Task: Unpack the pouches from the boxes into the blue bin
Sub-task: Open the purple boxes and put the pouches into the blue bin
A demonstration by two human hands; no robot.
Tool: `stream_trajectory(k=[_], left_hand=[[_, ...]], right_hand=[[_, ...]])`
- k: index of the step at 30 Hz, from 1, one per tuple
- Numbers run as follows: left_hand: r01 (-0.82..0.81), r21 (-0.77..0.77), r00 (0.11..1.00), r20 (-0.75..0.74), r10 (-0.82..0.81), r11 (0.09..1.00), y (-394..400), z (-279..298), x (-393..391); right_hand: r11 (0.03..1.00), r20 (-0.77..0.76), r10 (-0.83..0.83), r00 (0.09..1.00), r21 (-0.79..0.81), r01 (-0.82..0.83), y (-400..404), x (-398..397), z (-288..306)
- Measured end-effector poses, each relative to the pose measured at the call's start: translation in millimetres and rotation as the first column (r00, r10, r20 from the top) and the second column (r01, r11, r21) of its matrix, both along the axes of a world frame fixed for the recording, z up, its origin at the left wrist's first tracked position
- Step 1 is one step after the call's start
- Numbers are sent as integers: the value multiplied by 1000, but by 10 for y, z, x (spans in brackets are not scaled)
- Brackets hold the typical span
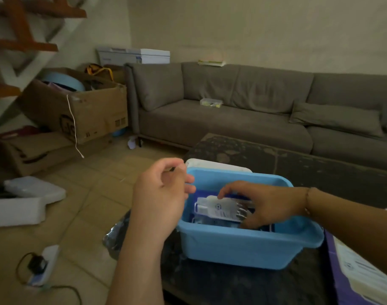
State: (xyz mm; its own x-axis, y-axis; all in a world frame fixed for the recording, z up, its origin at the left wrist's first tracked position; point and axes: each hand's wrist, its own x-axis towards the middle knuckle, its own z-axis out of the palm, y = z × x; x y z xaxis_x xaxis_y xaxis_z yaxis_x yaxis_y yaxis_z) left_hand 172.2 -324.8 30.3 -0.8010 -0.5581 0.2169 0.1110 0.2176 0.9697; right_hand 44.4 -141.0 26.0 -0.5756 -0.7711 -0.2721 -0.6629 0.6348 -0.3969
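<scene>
At lower centre of the frame, a white printed pouch [219, 209] is held inside the light-blue plastic bin [243, 249] by the right hand [265, 205], fingers curled around it. The left hand [163, 192] is held just left of the bin, its grip loosely curled and empty.

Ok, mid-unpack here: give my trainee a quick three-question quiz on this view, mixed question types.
1. True or false: the right hand is inside the blue bin, on a pouch.
2. Multiple choice: the left hand is A) gripping the bin's rim, B) raised beside the bin and holding nothing, C) lifting a pouch.
3. Short answer: what sits at the frame's lower right edge, beside the bin?

Key:
1. True.
2. B.
3. A purple and white box, only partly in view.
</scene>
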Motion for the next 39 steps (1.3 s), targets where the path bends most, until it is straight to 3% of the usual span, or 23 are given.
stream_trajectory(k=[8,17,23,25,27,29,31,33,36,39], left_hand=[[78,-21,996,43,-77,997,22,-44,-45],[94,-61,994,69,-90,994,67,-67,-94],[53,-129,997,-44,-59,990,203,26,-52],[140,-187,980,-111,-162,972,331,89,15],[304,-252,927,-145,-346,919,524,148,88],[488,-306,833,-117,-541,818,786,169,135],[628,-357,737,-13,-676,691,1103,113,140],[751,-345,630,120,-767,563,1436,-37,107],[857,-335,500,357,-789,391,1814,-348,7],[837,-507,497,549,-672,205,2022,-641,-72]], right_hand=[[948,-120,186,975,282,-146,-157,-58,-206],[833,-82,307,948,505,-226,-257,-110,-378],[758,-153,419,895,601,-253,-328,-99,-335],[835,-184,372,910,495,-241,-250,-71,-132],[966,-252,198,947,217,-144,-26,13,175],[994,-315,23,949,-93,-55,338,191,479],[910,-268,-175,947,-411,52,790,452,669],[757,-168,-356,919,-629,178,1295,753,669],[585,-98,-620,778,-719,376,1959,1095,344],[487,-51,-785,618,-667,564,2373,1327,-85]])
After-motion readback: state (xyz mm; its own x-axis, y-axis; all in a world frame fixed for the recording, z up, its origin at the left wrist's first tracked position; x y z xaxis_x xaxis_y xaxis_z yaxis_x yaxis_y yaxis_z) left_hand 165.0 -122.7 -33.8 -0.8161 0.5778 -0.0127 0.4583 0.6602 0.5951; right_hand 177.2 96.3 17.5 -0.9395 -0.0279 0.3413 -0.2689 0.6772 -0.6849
